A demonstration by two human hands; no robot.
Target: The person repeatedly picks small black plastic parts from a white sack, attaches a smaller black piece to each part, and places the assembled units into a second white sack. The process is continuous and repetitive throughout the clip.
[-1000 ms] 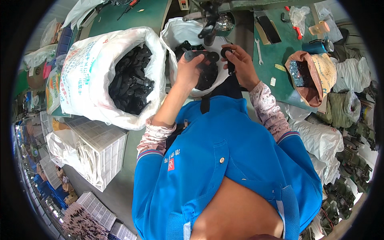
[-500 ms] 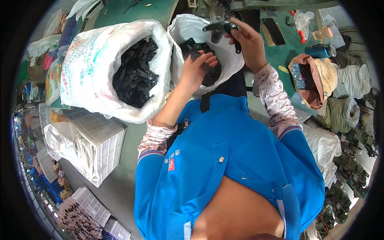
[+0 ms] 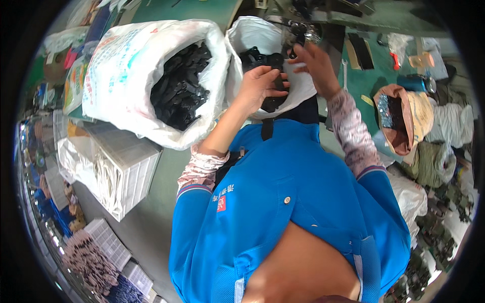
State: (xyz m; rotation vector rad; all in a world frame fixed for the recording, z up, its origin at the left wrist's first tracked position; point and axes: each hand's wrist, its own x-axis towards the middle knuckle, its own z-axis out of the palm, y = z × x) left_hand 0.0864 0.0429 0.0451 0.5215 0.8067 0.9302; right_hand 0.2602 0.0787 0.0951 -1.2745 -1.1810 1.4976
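Observation:
My left hand [image 3: 263, 91] is closed around a black elongated part [image 3: 279, 82], over the mouth of a white woven sack [image 3: 298, 93]. More black parts [image 3: 252, 54] lie inside that sack. To the right and slightly farther off is my right hand [image 3: 317, 66], its fingers blurred by motion. Another dark part [image 3: 298, 41] shows at its fingertips, against metal machine pieces [image 3: 307, 31]; whether the fingers grip it is unclear. A larger white sack [image 3: 118, 76] to the left is full of black lever-shaped parts [image 3: 182, 86].
A brown bag [image 3: 391, 113] with small shiny pieces stands on the green table [image 3: 353, 76] at right. Near it are a wrench [image 3: 344, 76], a dark strip in a box [image 3: 359, 51], a red tool [image 3: 394, 61] and a blue bottle [image 3: 415, 82]. White crates [image 3: 129, 171] stand at left.
My right hand has swung slightly farther from the black lever part's earlier place over the sack, toward the metal pieces. My left hand, still with its part, has shifted right. The view has moved a little.

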